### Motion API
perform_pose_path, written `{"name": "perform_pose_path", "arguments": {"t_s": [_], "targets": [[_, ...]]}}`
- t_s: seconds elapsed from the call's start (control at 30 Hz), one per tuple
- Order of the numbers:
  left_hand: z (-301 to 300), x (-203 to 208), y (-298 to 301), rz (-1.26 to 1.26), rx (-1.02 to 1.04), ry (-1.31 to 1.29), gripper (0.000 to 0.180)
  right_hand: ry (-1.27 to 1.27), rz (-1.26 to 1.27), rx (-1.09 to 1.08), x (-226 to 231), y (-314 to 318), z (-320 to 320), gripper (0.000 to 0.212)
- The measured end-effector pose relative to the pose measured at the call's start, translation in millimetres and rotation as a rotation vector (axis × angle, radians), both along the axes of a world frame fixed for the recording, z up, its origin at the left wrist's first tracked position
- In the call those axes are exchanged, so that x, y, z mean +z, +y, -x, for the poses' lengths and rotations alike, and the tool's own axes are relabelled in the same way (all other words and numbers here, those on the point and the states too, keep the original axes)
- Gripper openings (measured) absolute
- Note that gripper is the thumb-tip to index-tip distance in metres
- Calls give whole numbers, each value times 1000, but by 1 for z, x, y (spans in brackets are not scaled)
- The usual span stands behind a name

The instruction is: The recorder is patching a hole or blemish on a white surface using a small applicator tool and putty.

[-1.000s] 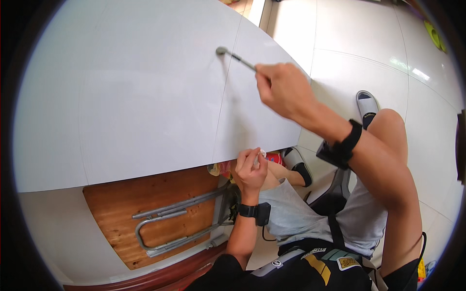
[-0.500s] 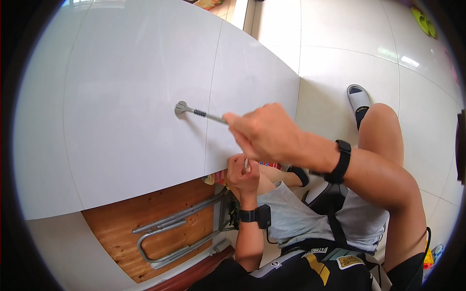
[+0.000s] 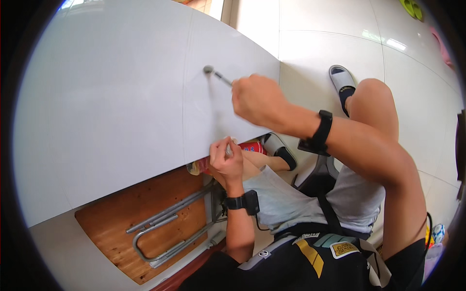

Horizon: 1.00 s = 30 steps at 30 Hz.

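Grasps the shaft of a slim grey tool (image 3: pixel 222 78) in the right hand (image 3: pixel 259 99), with fingers folded tightly over it and knuckles uppermost. Extends the tool ahead of that grip and to its left, with a round head (image 3: pixel 208 70) at the far end. Holds the head over a broad white surface (image 3: pixel 121 106), with a faint shadow falling nearer the body; cannot tell from this view about contact between the two.

Curls the left hand (image 3: pixel 225 157) closed below and to the left of the right grip, by the near edge of the white surface. Pinches a small whitish item (image 3: pixel 234 140) there between thumb and fingers, mostly covered and too small to identify. Wears a black strap (image 3: pixel 324 130) just behind the right grip and a black wristband (image 3: pixel 237 202) just behind the left.

Has a red container (image 3: pixel 253 146) just right of the left grip, partly under the white edge, and a wooden board (image 3: pixel 116 218) with grey metal tubes (image 3: pixel 160 213) below and to the left of that grip. Rests one foot in a grey slipper (image 3: pixel 341 76) on pale floor tiles (image 3: pixel 315 53), well to the right of the right grip.
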<state>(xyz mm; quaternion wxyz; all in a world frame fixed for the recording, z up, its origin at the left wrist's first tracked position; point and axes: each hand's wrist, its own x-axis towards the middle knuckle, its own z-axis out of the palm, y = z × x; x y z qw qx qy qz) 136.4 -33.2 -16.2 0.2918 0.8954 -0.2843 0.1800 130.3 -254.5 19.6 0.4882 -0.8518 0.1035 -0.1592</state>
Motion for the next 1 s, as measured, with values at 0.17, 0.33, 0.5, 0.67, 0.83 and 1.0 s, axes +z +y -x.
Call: {"name": "perform_pose_path", "arguments": {"t_s": [0.17,0.33,0.5,0.67,0.83,1.0], "targets": [[-2,3,-1,-36,63,80,16,84,6,254,-5,32,50,21],[1,0,-4,-22,41,1,10,82,-132,22,-11,11,9,23],[-8,-3,-3,-16,23,-51,9,65,-144,51,-24,20,16,23],[-5,-3,-5,-32,68,-12,8,32,-226,89,-31,30,14,30],[-9,-7,-2,10,46,-26,8,3,-183,90,-43,28,13,30],[-8,-8,-3,-29,94,-11,9,37,-395,82,-15,15,12,30]]}}
